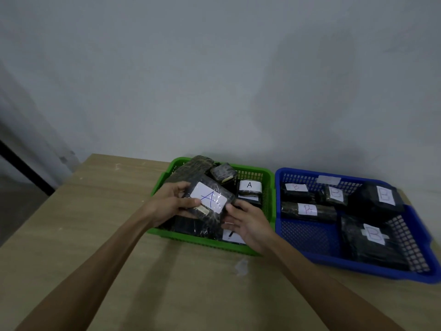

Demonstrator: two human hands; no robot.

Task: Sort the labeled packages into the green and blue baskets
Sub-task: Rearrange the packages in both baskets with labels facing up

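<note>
Over the green basket [268, 177] I hold a flat black wrapped package with a white label marked A [210, 198]. My left hand [170, 203] grips its left edge, thumb on top. My right hand [247, 223] touches its right corner with the fingers spread. Several more black packages lie in the green basket, one showing an A label [249, 186]. To the right, the blue basket [307, 236] holds several black packages with B labels, such as the package [373, 235] near its front.
Both baskets stand side by side at the back of a light wooden table [95, 235], against a grey wall. A small white scrap or smear [241, 266] lies on the table in front of the green basket.
</note>
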